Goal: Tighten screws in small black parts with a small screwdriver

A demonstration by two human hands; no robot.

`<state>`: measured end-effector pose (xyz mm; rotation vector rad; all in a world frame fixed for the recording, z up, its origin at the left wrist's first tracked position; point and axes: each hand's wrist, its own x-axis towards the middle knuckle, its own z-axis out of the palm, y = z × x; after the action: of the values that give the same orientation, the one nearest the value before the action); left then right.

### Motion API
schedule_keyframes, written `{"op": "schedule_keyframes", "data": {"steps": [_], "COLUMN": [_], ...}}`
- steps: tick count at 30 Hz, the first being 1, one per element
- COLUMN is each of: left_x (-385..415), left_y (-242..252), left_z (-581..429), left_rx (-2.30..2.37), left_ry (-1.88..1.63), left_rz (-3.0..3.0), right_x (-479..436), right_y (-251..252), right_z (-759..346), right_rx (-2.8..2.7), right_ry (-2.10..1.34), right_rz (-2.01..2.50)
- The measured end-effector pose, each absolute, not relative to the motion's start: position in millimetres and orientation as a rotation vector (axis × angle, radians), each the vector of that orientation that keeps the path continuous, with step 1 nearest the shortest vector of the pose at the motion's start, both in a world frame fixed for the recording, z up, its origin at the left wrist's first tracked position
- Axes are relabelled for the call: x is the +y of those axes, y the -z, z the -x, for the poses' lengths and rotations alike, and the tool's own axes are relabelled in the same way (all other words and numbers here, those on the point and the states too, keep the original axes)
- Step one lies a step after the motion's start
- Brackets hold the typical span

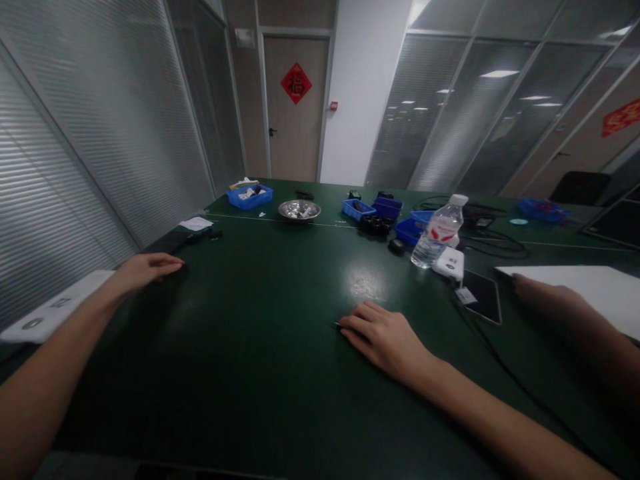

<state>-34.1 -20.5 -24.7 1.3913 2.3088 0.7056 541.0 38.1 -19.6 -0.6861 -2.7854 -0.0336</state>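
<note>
Left hand [145,269]: lay flat, fingers loosely spread, holding nothing, tips at a dark object [176,269] on the counter [260,373].
Right hand [383,337]: palm down over a thin dark item [336,326], grip unclear.
Risk: a sweep rightward could topple the bottle [438,235] onto the phone [483,295].
Third arm [565,310]: another person's.

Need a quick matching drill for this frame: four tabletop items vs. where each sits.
Things:
1. water bottle
2. metal bowl
3. phone
4. white sheet

Places:
A. far middle of the table, beside a blue tray
B. right edge, behind the other person's hand
C. flat, just right of the white charger box
D. upright, in front of the blue bins

Pairs: 1-D, 2-A, 3-C, 4-B
</note>
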Motion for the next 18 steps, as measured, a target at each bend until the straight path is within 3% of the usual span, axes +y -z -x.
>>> {"op": "schedule_keyframes", "data": {"steps": [9,18], "left_x": [-20.6,-22.3], "left_y": [26.1,20.4], "left_z": [39.5,44.0], "left_rx": [2.196,2.45], "left_ry": [-0.636,-0.366], "left_rz": [-1.418,-1.588], "right_x": [39.6,38.6], "right_y": [22.1,21.5], "right_z": [-541.3,-541.7], "right_rx": [-2.779,-2.786], "right_ry": [0.029,0.028], "right_rz": [0.692,0.695]}}
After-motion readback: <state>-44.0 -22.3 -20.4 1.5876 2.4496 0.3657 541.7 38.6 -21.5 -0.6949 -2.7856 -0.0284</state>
